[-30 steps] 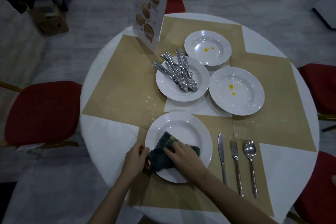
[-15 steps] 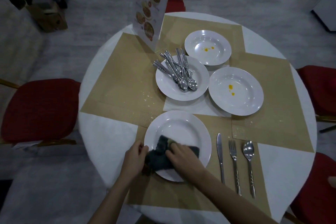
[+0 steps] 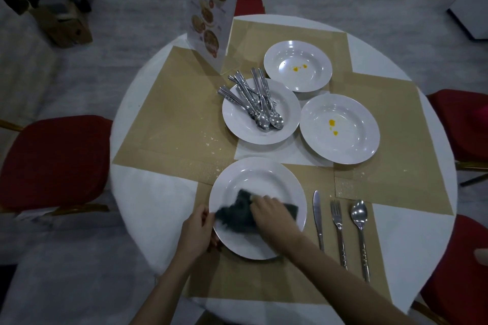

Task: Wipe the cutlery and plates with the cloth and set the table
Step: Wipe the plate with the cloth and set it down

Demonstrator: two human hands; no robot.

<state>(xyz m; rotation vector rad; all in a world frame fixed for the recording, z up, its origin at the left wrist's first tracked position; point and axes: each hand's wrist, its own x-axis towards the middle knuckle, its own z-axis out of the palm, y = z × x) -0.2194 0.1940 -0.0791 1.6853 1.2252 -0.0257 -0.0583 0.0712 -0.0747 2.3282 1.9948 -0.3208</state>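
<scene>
Mid-wipe on the near plate [image 3: 257, 179]: right hand [image 3: 273, 215] presses the dark cloth [image 3: 235, 215] flat into it, fingers look fairly straight, while left hand [image 3: 196, 229] pinches the rim to steady it. Knife [image 3: 318, 215], fork [image 3: 338, 224] and spoon [image 3: 359, 221] already laid beside it. Next I'd guess the stained plate [image 3: 339, 129] needs cleaning.

- Your dark cloth [image 3: 239, 215] lies crumpled in the near white plate [image 3: 248, 179], which sits on a tan placemat.
- Right of that plate you have a knife [image 3: 318, 216], fork [image 3: 338, 229] and spoon [image 3: 359, 232] side by side, handles toward you.
- The middle plate [image 3: 243, 124] carries a pile of cutlery [image 3: 254, 101].
- Two more plates [image 3: 298, 65] [image 3: 340, 132] show orange spots.
</scene>
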